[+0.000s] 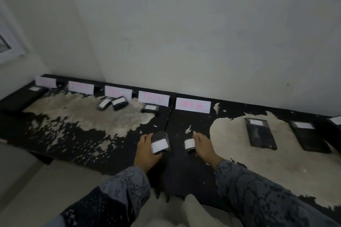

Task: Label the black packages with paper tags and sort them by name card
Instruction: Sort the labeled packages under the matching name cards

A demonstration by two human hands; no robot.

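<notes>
Along the base of a pale plaster wall runs a black worktop whose coating has flaked away in large beige patches. Five white paper name cards with pink lettering stand against the wall: a far-left card, a second card, a third card, a fourth card and a fifth card reading roughly "JIM E"; the other names are too blurred to read.

Left hand: fingers and thumb curled round a small black package bearing a white paper tag, held just above the worktop near its front centre. Right hand: palm down beside a second small tagged black package lying on the worktop; fingers touch its side, but whether they grip it cannot be told. Both forearms wear grey patterned sleeves.

Sorted items: a long black package before the far-left card; two small tagged packages leaning together before the third card; one small tagged package before the fourth. Two flat black tagged packages and lie well to the right, with another cut off by the frame edge.
</notes>
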